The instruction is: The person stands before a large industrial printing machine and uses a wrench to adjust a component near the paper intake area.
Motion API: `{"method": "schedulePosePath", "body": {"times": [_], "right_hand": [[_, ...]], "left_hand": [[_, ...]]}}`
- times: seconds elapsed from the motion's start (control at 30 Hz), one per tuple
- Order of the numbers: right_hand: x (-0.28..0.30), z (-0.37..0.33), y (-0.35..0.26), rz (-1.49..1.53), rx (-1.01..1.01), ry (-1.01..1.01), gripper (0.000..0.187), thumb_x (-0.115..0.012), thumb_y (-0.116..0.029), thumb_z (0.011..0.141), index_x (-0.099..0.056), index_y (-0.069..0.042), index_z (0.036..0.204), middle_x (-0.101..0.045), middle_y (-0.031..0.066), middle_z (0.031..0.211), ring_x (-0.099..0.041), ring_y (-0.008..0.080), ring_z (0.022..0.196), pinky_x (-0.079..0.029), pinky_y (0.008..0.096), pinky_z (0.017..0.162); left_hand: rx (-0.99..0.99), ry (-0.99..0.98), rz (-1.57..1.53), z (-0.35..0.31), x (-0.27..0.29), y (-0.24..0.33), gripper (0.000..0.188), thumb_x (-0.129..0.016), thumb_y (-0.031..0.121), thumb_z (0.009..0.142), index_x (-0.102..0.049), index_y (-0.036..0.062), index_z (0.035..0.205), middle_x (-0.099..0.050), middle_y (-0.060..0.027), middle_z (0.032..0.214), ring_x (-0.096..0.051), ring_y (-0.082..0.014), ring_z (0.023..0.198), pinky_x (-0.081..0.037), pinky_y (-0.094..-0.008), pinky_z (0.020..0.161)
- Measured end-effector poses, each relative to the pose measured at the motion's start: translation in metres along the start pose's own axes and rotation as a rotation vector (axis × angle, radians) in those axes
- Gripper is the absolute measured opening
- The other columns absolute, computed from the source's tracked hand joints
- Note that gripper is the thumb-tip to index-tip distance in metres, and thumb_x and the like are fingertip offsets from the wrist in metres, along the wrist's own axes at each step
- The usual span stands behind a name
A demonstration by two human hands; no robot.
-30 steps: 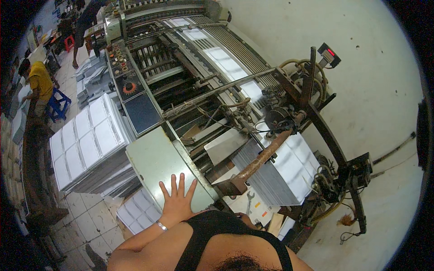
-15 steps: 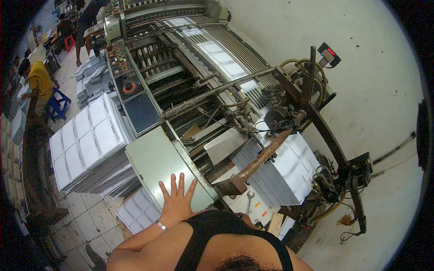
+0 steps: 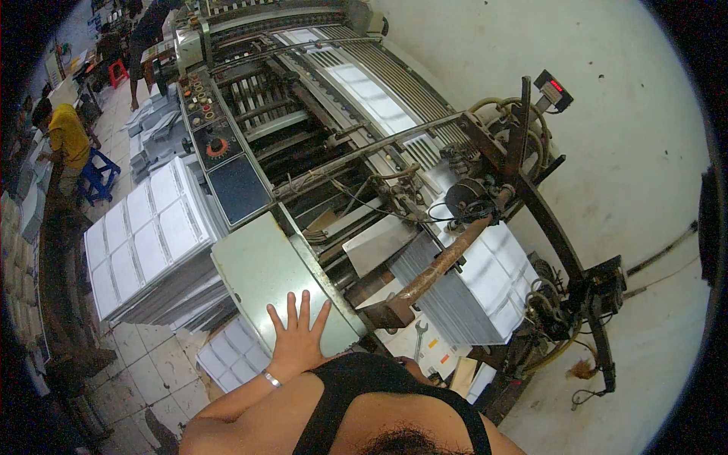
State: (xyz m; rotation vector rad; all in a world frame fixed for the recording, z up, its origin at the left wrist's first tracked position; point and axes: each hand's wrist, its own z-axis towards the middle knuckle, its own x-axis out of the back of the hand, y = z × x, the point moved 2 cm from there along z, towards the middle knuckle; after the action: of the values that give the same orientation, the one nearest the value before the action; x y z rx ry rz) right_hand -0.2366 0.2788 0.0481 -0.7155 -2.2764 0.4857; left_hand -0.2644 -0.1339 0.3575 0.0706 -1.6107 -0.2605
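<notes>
My left hand (image 3: 298, 340) lies flat on the pale green metal cover (image 3: 262, 265) at the near corner of a large sheet-fed machine. Its fingers are spread and hold nothing; a metal bracelet (image 3: 271, 378) circles the wrist. Past my chest shows a small patch of skin (image 3: 412, 369), apparently part of my right hand; its fingers are hidden. Near it, a wrench (image 3: 418, 339) rests on a light surface with orange marks. A tall stack of white sheets (image 3: 493, 277) sits under the machine's feeding end, and a white sheet (image 3: 371, 95) lies on the slatted bed.
A control panel (image 3: 208, 129) with knobs runs along the machine's left side. Left of it stands a tall pile of printed sheets (image 3: 144, 235). A rusty bar (image 3: 440, 269) crosses above the feeder. A person in yellow (image 3: 68, 136) is beside a blue stool (image 3: 98, 176); another stands farther back.
White sheets have shifted along the slatted bed, and the light pattern on the feeder stack differs. My left hand has stayed in place.
</notes>
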Motion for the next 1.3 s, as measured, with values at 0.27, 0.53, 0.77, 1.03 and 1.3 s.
{"method": "schedulePosePath", "body": {"times": [0.27,0.53,0.77,1.03,1.3], "right_hand": [[0.005,-0.006,-0.012,0.019,0.005,-0.005,0.044,-0.071,-0.042,0.090,-0.071,-0.013,0.122,-0.074,0.0206,0.109,-0.070,0.0364,0.102,-0.054,0.0458,0.092],[0.007,-0.008,-0.016,0.038,-0.009,-0.001,0.045,-0.074,-0.038,0.086,-0.071,-0.009,0.121,-0.073,0.0214,0.108,-0.071,0.0355,0.101,-0.054,0.0440,0.092],[0.014,-0.018,-0.040,-0.002,0.008,-0.021,0.047,-0.075,-0.037,0.085,-0.070,-0.008,0.122,-0.073,0.0197,0.112,-0.070,0.0352,0.103,-0.054,0.0438,0.093],[0.001,0.007,0.006,0.074,0.018,-0.042,0.043,-0.072,-0.040,0.089,-0.071,-0.012,0.121,-0.073,0.0178,0.112,-0.071,0.0348,0.098,-0.055,0.0430,0.088],[0.007,-0.003,-0.011,-0.001,0.021,0.001,0.043,-0.070,-0.043,0.091,-0.071,-0.014,0.122,-0.073,0.0170,0.114,-0.071,0.0344,0.099,-0.055,0.0429,0.089]], "left_hand": [[0.008,-0.008,0.023,-0.001,-0.002,-0.002,0.115,-0.053,0.089,0.074,-0.028,0.0184,0.161,-0.018,-0.0296,0.164,-0.008,-0.0532,0.151,0.002,-0.0821,0.106],[0.019,-0.025,0.004,0.001,0.003,0.001,0.116,-0.058,0.087,0.072,-0.025,0.0207,0.162,-0.017,-0.0283,0.164,-0.006,-0.0513,0.152,0.004,-0.0799,0.109],[0.040,-0.047,0.003,-0.001,0.003,0.000,0.117,-0.059,0.086,0.072,-0.023,0.0215,0.162,-0.016,-0.0273,0.165,-0.006,-0.0504,0.153,0.006,-0.0786,0.110],[0.037,-0.042,0.008,0.001,0.005,0.002,0.116,-0.057,0.086,0.073,-0.024,0.0212,0.162,-0.016,-0.0267,0.165,-0.006,-0.0500,0.153,0.006,-0.0779,0.110],[0.024,-0.027,0.018,0.000,0.001,0.001,0.114,-0.056,0.087,0.074,-0.026,0.0197,0.161,-0.017,-0.0285,0.164,-0.006,-0.0516,0.152,0.005,-0.0802,0.108]]}}
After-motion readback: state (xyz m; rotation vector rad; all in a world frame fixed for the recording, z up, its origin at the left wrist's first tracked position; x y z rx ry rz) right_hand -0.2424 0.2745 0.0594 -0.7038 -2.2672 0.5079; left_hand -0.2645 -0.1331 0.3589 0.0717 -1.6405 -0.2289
